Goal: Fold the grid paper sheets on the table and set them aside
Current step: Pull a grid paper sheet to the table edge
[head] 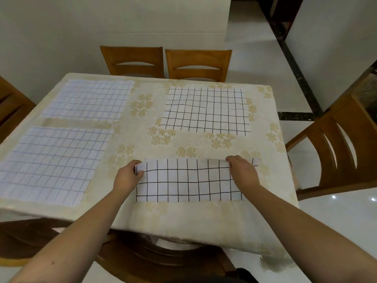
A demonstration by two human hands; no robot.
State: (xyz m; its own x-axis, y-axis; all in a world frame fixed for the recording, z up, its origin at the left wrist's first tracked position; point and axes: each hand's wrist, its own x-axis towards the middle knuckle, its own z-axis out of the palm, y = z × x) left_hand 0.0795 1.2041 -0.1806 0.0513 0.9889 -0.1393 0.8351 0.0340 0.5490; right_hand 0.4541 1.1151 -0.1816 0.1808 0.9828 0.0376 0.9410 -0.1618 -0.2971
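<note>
- Four grid paper sheets lie on the table (183, 217), which is covered by a floral cloth.
- The near sheet (188, 181) is folded over at the table's front edge.
- The left hand (128, 175) pinches its upper left corner, fingers curled on the paper.
- The right hand (242, 170) pinches the upper right edge.
- A black-lined sheet (206, 110) lies flat beyond it.
- Two blue-lined sheets (87, 100) (53, 164) lie flat at left.

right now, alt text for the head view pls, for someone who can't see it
Both hands, left hand and right hand, pinch the far edge of a half-folded black-grid paper sheet on a floral tablecloth. Three unfolded grid sheets lie flat beyond; wooden chairs surround the table.
</note>
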